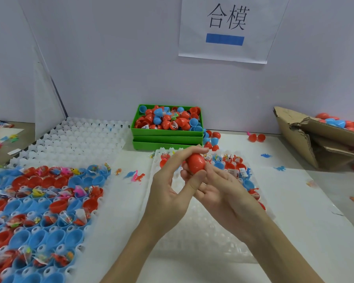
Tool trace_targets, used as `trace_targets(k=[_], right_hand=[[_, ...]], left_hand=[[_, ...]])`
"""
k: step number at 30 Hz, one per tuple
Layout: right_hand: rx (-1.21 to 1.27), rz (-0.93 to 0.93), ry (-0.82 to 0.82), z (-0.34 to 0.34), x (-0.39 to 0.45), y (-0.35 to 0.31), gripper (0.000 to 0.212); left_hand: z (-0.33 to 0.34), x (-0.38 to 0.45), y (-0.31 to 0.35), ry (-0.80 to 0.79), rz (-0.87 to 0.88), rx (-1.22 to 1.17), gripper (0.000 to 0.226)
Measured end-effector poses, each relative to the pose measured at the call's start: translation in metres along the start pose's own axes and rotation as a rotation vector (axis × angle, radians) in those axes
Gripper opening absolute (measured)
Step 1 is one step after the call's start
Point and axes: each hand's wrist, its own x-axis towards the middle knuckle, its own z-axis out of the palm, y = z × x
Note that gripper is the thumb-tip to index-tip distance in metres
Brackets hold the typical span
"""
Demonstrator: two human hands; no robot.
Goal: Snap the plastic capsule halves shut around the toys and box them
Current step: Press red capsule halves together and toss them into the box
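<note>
A pale partition wall (121,58) with a paper sign (226,29) is seen behind a white worktop (294,201). Above the worktop's middle a closed red capsule (196,163) is held between both hands. It is clasped by the left hand (172,180), with the fingers curled over its top and the thumb pressed against its lower end, and it is cradled from below and the right by the curled fingers of the right hand (219,186). A green box (167,131) of capsule halves is set at the back edge. A white tray (49,201) of blue and red halves is spread along the left edge, and a cardboard box (307,139) lies at the right edge.
</note>
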Motion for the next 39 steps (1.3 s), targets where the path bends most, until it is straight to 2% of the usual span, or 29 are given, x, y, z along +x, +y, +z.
trace_targets(k=[6, 11, 19, 23, 26, 33, 39], right_hand=[[0.020, -0.009, 0.022, -0.002, -0.001, 0.003, 0.035], [-0.026, -0.026, 0.046, -0.006, 0.000, 0.004, 0.031], [0.012, 0.000, 0.086, -0.005, 0.001, 0.003, 0.040], [0.101, 0.059, 0.108, -0.004, 0.002, 0.010, 0.049], [0.127, 0.068, 0.081, -0.003, 0.003, 0.015, 0.053], [0.004, 0.005, 0.129, -0.004, 0.004, 0.020, 0.041], [0.010, 0.052, 0.172, -0.006, 0.004, 0.017, 0.043]], left_hand=[[-0.001, 0.000, 0.000, -0.012, -0.040, -0.045, 0.034], [-0.004, 0.000, -0.001, -0.022, -0.064, -0.036, 0.038], [0.003, 0.001, -0.003, 0.010, -0.064, -0.028, 0.038], [0.005, -0.002, -0.006, 0.130, -0.099, 0.052, 0.040], [0.004, -0.002, -0.007, 0.153, -0.101, 0.078, 0.041], [-0.003, 0.002, -0.013, 0.144, -0.112, 0.095, 0.038], [0.004, -0.001, -0.015, 0.175, 0.054, 0.333, 0.040]])
